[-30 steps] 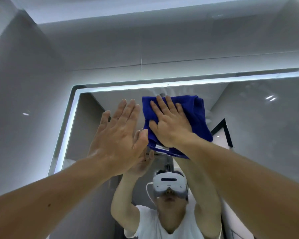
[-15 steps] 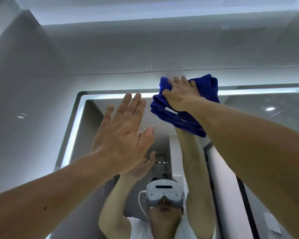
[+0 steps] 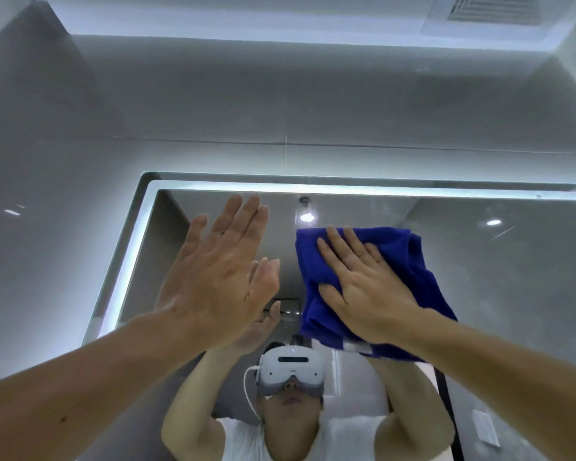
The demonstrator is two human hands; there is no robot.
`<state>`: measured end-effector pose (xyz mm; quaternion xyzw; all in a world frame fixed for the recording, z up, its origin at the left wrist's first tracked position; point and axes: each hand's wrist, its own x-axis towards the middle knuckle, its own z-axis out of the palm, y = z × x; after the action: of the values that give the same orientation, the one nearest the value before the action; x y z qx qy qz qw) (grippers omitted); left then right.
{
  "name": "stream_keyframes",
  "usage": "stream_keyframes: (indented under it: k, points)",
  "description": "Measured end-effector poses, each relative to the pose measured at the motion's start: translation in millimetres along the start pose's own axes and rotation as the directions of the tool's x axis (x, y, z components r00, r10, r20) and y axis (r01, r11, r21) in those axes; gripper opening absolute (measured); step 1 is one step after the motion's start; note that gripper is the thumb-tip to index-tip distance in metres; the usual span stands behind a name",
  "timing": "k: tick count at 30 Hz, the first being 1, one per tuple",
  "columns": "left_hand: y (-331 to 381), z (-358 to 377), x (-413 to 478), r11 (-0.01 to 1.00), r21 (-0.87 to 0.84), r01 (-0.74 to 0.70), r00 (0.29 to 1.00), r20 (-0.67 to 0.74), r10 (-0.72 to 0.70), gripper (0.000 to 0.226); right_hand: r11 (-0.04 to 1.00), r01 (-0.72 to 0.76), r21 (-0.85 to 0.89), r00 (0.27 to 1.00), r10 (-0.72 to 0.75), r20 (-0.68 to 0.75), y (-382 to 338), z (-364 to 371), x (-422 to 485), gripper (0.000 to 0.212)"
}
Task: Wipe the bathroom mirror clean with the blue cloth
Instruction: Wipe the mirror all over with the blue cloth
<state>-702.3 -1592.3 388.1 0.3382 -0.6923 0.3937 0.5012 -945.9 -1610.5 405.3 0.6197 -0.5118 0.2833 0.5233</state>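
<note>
— Whereabouts of the blue cloth?
— Flat against the mirror, in the upper part of the glass, a little below the lit strip along the top edge.
— What has hold of it?
— The right hand presses it to the glass, fingers straight and spread over the folds, not curled round them.
— And the left hand?
— Raised just beside the cloth, apart from it, fingers straight and close together, holding nothing. Whether it touches the glass, I cannot tell.
— The reflection?
— Both raised arms, and a white headset below the cloth.
</note>
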Motion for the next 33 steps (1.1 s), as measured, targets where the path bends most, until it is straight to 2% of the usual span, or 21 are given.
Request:
stream_keyframes:
  k: [4,10,13,15,19,24,29,33]
  points:
    - [1.5,-0.9,3.0,0.999,0.038,-0.010,1.000,0.000,0.010,0.074,0.999,-0.031,0.009,1.000,0.031,0.003,2.4,-16.2,58.0,0.064]
    - [0.4,-2.1,6.3,0.998,0.053,-0.022,0.999,-0.032,0.024,0.069,0.982,-0.187,0.036,0.982,0.187,-0.011,7.2,-41.3,150.6,0.063]
    - [-3.5,-4.9,7.6,1.000,0.012,-0.019,0.998,-0.061,0.019,0.072,0.966,-0.257,0.029,0.965,0.258,-0.054,5.9,-37.6,159.2,0.064]
    - [-6.8,-3.5,8.2,1.000,0.007,-0.015,0.998,-0.067,0.016,0.074,0.976,-0.216,-0.010,0.970,0.214,-0.115,2.8,-28.4,148.5,0.066]
    - [-6.5,3.3,12.1,1.000,0.017,0.002,0.998,-0.069,0.000,0.078,0.994,-0.095,-0.045,0.986,0.088,-0.140,2.3,-16.1,112.1,0.067]
    - [4.2,9.4,16.3,1.000,0.003,0.011,0.998,-0.069,-0.011,0.079,0.999,-0.011,-0.033,0.999,0.010,-0.047,-22.0,0.6,19.6,0.068]
    - [10.5,15.3,9.8,0.999,-0.040,0.005,0.998,-0.062,-0.007,0.076,0.982,0.172,-0.078,0.985,-0.172,-0.002,-38.2,25.6,-96.4,0.068]
    - [19.4,20.2,9.9,0.999,-0.039,-0.006,0.999,-0.037,0.004,0.077,0.959,0.255,-0.124,0.967,-0.251,0.045,-19.3,18.9,-86.9,0.064]
